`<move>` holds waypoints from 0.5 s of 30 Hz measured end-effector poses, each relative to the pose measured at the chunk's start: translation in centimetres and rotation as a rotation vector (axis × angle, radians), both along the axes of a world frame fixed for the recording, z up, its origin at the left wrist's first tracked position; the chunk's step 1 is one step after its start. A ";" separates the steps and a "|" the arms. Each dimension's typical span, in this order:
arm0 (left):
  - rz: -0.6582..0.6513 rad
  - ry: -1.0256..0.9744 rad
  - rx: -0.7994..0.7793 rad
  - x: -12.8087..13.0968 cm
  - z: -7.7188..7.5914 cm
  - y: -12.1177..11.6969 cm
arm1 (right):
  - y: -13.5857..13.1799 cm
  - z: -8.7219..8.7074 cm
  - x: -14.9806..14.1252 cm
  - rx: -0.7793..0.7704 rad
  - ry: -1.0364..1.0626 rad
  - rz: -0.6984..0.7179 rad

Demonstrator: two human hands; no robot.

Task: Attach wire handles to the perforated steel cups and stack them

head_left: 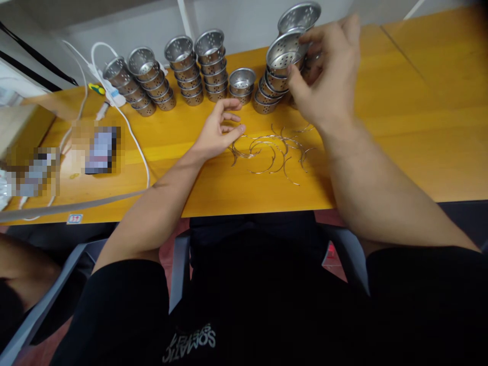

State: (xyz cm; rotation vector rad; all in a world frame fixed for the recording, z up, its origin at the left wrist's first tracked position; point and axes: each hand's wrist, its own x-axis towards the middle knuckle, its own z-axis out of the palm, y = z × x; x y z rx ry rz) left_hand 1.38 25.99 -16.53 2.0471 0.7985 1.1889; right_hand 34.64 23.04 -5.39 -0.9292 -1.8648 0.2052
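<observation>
yellow wood-grained counter [400, 132] runs across the head view, with a grey wall [244, 23] behind it. perforated metal cups stand along its far side: four tall stacks [185, 71] to the left, one short stack [242, 85] in the middle, and a leaning stack [266, 99] to the right. the right hand [328, 71] is at the top of that leaning stack, thumb and fingers pinching the rim and side of the topmost cup [282, 57], which tilts open toward the person; another cup [299, 18] shows just behind it. the left hand [221, 128] has its fingers loosely spread with nothing clearly held, its thumb tip just beside scattered curved wires [284, 147] that lie between the two forearms. farther left, a white cable [134, 137] loops near a blurred-out phone [101, 150], and a small numbered label [74, 218] sits on the near edge
</observation>
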 end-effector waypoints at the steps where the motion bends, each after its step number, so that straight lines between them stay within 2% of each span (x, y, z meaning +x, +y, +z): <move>1: 0.011 0.004 -0.004 0.0 0.0 0.0 | -0.2 0.3 -0.4 0.110 0.055 -0.048; 3: 0.015 0.000 -0.029 0.0 -0.1 0.1 | -0.8 0.8 -1.3 0.296 0.143 -0.088; 6: -0.038 -0.028 -0.063 0.0 -0.3 0.4 | -1.6 1.3 -2.3 0.362 0.138 -0.064; 10: -0.046 -0.015 -0.076 -0.1 -0.4 0.5 | -2.7 1.5 -3.0 0.181 0.004 -0.101; 15: -0.021 0.003 -0.044 -0.2 -0.3 0.3 | -3.4 0.4 -4.3 -0.064 -0.094 0.068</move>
